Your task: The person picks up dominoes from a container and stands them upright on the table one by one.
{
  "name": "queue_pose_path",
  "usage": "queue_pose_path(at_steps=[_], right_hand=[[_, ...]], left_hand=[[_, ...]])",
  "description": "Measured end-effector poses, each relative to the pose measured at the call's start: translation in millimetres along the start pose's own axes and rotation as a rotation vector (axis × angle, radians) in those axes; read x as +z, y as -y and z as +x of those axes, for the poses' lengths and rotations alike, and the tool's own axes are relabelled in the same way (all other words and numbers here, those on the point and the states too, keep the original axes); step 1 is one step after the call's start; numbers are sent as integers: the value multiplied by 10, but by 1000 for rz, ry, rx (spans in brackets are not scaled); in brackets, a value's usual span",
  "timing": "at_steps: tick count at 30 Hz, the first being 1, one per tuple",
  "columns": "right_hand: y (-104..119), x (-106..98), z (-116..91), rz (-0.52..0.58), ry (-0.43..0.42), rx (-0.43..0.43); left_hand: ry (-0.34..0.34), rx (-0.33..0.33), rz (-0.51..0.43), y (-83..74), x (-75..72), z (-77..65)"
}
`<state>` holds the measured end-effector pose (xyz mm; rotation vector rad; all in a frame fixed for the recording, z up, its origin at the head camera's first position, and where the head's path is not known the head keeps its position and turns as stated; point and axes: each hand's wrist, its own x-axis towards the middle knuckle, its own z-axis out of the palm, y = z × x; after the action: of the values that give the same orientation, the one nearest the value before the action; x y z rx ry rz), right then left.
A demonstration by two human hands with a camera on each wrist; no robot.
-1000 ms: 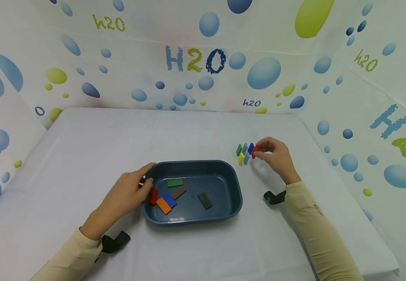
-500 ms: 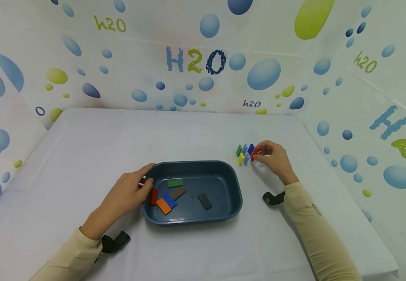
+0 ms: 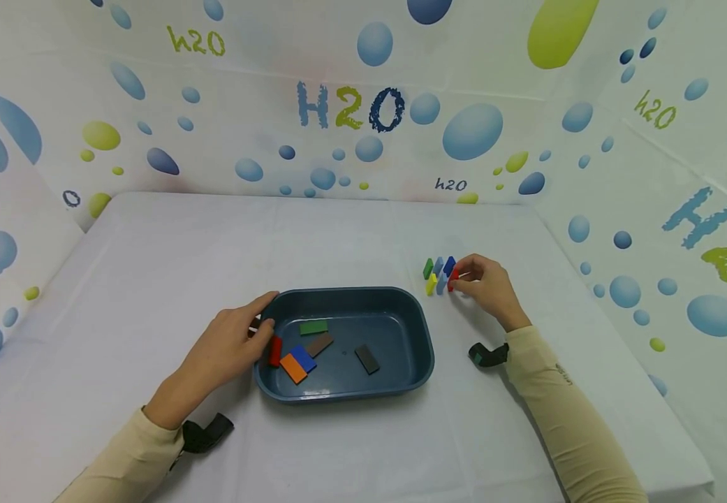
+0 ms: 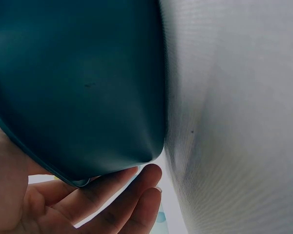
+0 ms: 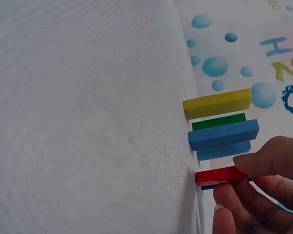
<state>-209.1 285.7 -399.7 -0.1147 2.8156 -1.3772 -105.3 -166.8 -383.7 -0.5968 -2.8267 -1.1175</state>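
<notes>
My right hand (image 3: pixel 490 288) pinches a red domino block (image 5: pixel 215 175) between thumb and fingers. The block stands on end, and its base appears to meet the tablecloth. Beside it several domino blocks stand upright in two rows: a yellow one (image 5: pixel 217 103), a green one (image 3: pixel 428 267), light blue ones (image 5: pixel 223 135) and a dark blue one (image 3: pixel 450 265), mostly hidden in the right wrist view. My left hand (image 3: pixel 228 346) grips the left end of a dark blue plastic tray (image 3: pixel 344 400), thumb at the rim and fingers along the outer wall.
Loose domino blocks lie flat in the tray: green (image 3: pixel 313 327), brown (image 3: pixel 320 345), blue (image 3: pixel 303 359), orange (image 3: pixel 293 369) and dark grey (image 3: pixel 366 359). A red one (image 3: pixel 276 351) leans by the left wall. A white cloth covers the table (image 3: pixel 212 230), with printed sheets behind and beside it.
My right hand has lowered slightly, bringing the red domino block down and a little left, level with the front row. My left hand and the tray have stayed put.
</notes>
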Motion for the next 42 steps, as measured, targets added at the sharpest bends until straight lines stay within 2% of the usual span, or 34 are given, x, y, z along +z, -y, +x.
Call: queue_pose_path(at_steps=[19, 26, 30, 35, 42], right_hand=[[14, 15, -18, -44, 34, 8], [83, -56, -48, -90, 55, 0], [186, -161, -94, -167, 52, 4], [405, -307, -181, -268, 22, -49], [819, -263, -298, -214, 36, -192]], left_hand=[[5, -12, 13, -9, -5, -38], [5, -10, 3, -7, -5, -56], [7, -8, 1, -7, -7, -53], [8, 5, 9, -12, -8, -18], [14, -3, 11, -18, -13, -6]])
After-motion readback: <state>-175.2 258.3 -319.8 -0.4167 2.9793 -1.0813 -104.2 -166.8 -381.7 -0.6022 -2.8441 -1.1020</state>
